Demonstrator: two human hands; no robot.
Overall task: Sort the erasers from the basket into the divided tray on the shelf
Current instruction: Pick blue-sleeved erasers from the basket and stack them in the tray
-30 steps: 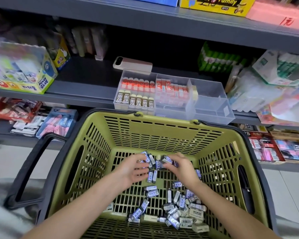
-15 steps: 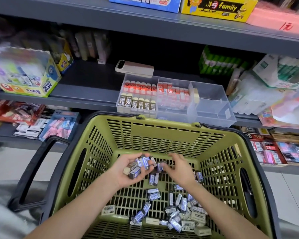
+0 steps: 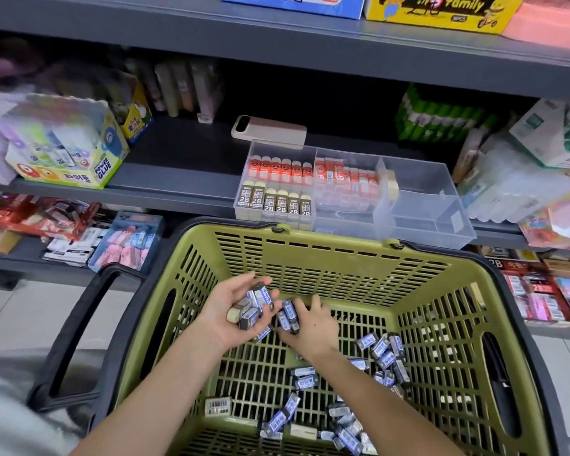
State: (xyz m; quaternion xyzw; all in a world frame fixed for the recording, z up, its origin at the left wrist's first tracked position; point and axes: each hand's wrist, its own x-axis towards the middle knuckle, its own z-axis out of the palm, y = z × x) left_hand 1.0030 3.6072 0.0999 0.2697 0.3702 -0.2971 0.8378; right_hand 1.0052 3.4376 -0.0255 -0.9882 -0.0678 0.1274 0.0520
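Paper-sleeved block erasers [image 3: 252,306] being gathered in a slotted olive plastic basket [image 3: 326,240]
The left hand [image 3: 219,320] is cupping several, palm up; the right hand [image 3: 316,329], closer to it than half a second ago, is pinching more. The clear divided tray [image 3: 425,192] is sitting on the shelf [image 3: 178,179].

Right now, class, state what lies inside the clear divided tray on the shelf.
Left compartment: red-sleeved erasers behind 2B erasers. Middle: more red-sleeved erasers. Right: looks empty. Basket rim covers the tray's lower front.
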